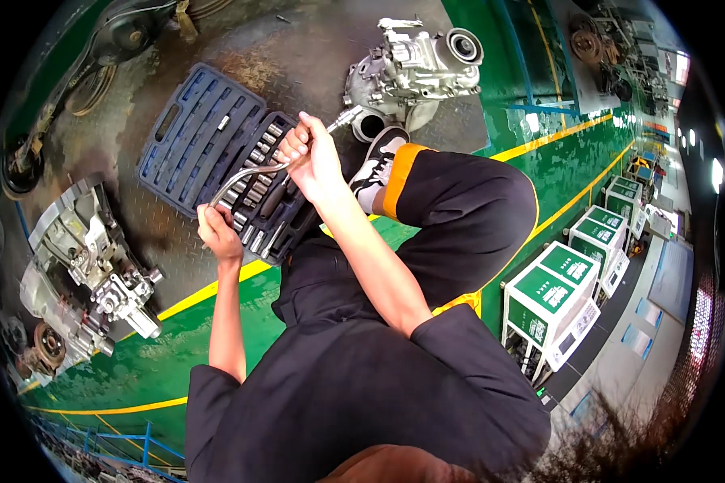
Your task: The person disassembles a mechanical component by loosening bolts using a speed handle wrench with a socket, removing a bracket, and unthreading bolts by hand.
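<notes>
A shiny steel speed brace (258,170) spans both my hands above an open socket case. My left hand (218,231) is closed round its near end, next to the case's edge. My right hand (309,156) is wrapped round the part near the far end. From that fist a straight shaft with a socket (347,117) on its tip sticks out toward the silver gearbox (411,72). The dark blue socket case (204,134) lies open on the floor plate, with several chrome sockets (255,191) in its right half. A dark-handled driver (275,198) lies among them.
Another opened gearbox housing (80,249) stands at the left. Belts and a dark drum-like part (125,36) lie at the far left. My shoe (379,161) rests beside the silver gearbox. Green-and-white cabinets (552,290) line the right side. Yellow lines (209,291) cross the green floor.
</notes>
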`<state>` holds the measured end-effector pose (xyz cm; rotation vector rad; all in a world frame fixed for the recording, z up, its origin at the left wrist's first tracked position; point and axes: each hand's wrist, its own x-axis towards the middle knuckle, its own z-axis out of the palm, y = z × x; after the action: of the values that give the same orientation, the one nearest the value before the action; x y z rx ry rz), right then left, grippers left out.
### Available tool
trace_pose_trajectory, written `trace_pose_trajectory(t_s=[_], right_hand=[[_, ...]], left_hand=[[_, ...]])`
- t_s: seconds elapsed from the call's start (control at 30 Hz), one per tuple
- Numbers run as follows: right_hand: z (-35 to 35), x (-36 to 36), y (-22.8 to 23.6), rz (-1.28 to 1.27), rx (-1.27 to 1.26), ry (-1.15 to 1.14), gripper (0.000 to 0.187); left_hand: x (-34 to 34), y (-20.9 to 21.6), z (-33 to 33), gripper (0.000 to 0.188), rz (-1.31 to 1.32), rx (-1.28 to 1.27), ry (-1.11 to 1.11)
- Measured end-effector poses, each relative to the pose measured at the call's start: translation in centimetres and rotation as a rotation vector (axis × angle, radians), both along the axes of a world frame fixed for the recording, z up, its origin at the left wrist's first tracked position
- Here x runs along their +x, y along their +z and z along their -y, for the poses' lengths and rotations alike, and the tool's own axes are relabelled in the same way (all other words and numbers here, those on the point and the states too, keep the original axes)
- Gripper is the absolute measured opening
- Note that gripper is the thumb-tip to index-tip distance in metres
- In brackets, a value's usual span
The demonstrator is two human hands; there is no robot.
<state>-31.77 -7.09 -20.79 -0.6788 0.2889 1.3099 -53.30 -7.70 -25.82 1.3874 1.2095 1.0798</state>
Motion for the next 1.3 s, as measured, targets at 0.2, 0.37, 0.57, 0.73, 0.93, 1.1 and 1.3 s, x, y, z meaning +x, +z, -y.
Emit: trace_pose_trajectory(t_s=[0.2,0.37,0.57,0.73,0.93,1.1,1.3], right_hand=[[1.0,0.5,0.6,0.069,0.026,-0.013,0.034],[-0.7,1.4,1.6,0.098,-0.013,-0.037,0.028],[1.1,6.8,8.3,1.266,-0.593,0.247,0.051],[1.1,19.4,21.1,2.226,-0.823,0.224,0.032],[-0.3,29.1,13.6,2.269,-0.700,0.654,0.047],[-1.8,27.7,12.7,2.118,-0.523,0.732,0.030],[-1.9,27.2,10.7,2.041,-0.419,0.456,0.011]], left_hand=[[0.3,-0.4,0.2,0.037,0.133,-0.064,-0.040],[2.1,0.8,-2.0,0.040,0.093,-0.061,0.004],[3.3,-0.7,-6.7,0.042,0.051,-0.001,0.069],[4.8,-4.3,-10.9,0.043,-0.069,0.105,0.033],[7.2,-3.3,-13.1,0.040,-0.124,0.218,-0.079],[7.0,-3.1,-13.8,0.039,-0.185,0.419,-0.197],[8.1,-3.5,-12.4,0.054,-0.131,0.458,-0.155]])
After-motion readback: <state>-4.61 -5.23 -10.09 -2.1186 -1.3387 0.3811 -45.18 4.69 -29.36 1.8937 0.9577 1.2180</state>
